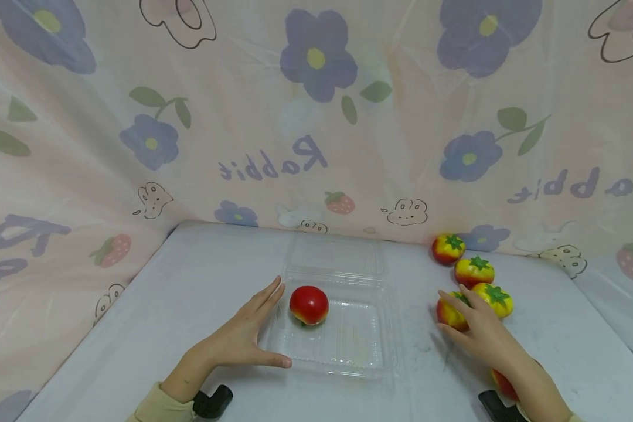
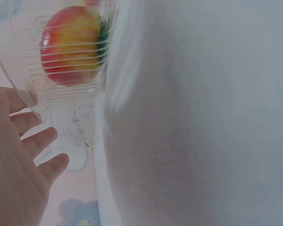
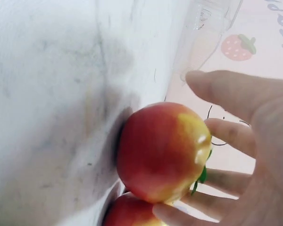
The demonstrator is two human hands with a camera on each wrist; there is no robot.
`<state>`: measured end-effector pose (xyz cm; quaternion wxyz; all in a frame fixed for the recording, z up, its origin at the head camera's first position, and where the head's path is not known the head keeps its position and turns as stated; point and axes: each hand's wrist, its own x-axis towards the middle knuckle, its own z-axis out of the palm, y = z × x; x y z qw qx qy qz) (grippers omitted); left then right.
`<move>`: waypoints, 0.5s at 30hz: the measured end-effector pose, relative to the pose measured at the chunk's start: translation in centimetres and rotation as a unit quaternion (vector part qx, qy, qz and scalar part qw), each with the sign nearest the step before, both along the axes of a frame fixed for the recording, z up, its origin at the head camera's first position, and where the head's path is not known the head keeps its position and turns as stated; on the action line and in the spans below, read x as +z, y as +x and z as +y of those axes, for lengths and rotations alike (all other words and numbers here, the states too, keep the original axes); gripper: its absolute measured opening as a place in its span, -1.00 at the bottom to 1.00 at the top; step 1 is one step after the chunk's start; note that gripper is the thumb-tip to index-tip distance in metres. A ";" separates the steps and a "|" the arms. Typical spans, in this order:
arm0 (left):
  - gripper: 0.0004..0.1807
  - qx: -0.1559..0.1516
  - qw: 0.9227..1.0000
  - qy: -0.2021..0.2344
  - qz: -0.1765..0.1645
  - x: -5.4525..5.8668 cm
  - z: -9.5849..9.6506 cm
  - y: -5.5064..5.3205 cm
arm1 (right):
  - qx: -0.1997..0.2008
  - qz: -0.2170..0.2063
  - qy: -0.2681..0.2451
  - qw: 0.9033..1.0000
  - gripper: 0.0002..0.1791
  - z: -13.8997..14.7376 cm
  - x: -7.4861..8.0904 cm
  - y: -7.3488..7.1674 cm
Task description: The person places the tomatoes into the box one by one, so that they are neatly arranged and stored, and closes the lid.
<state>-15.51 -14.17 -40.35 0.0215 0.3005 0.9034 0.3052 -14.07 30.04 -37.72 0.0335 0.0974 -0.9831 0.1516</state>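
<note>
A clear plastic clamshell box [image 1: 348, 337] lies with its lid [image 1: 334, 258] folded back. One red tomato [image 1: 309, 302] sits stem-down in its left half. My left hand [image 1: 242, 337] is at the box's left side, thumb and fingers spread wide, fingertips right at the rim. On the right, my right hand [image 1: 485, 334] reaches over a red-and-yellow tomato [image 3: 160, 150] with a green leafy top. Its thumb stands away from this tomato, and the fingers are loosely spread around the leafy side. Another tomato [image 1: 498, 298] sits just beyond that hand.
Two more tomatoes stand farther back, one [image 1: 475, 272] behind the other [image 1: 448, 249]. A red fruit [image 1: 503, 384] shows partly under my right forearm. The white tabletop [image 1: 190, 281] meets a patterned curtain [image 1: 258, 117] at its back edge.
</note>
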 end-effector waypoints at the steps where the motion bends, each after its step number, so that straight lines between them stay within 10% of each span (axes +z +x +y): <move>1: 0.33 0.000 1.000 0.000 0.000 0.0 0.0 0.0 | -0.001 0.000 0.000 1.000 -0.27 0.0 0.0 0.0; 15: 0.32 0.000 1.000 -0.002 0.002 -0.1 0.0 0.0 | -0.003 -0.002 0.001 1.000 -0.35 -0.7 0.0 -0.2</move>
